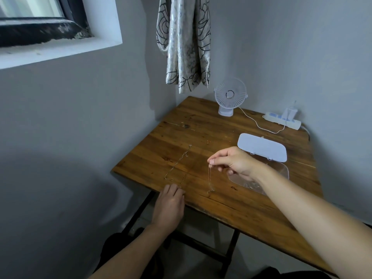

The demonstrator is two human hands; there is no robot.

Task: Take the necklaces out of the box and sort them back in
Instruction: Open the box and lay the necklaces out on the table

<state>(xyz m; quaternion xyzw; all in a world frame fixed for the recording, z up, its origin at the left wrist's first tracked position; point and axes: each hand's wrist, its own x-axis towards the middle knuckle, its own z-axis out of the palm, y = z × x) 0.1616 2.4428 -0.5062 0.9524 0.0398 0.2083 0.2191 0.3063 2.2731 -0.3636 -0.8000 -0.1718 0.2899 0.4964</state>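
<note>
On worktop [231,198], mid-unload: one chain laid out, one hanging from R hand.

R hand [234,163] pinches a thin necklace [209,178] at its top end w/ thumb & forefinger; chain hangs straight down below the fingers [211,161], low end touching the wood, long axis vertical. Open box [281,172] sits just behind/right of that hand, so R is nearer it. L hand [171,200] rests at worktop edge, fingers curled loose, grasping nothing I can tell; laid-out necklace [177,166] runs away from it, near end just beside its fingertips.
</note>
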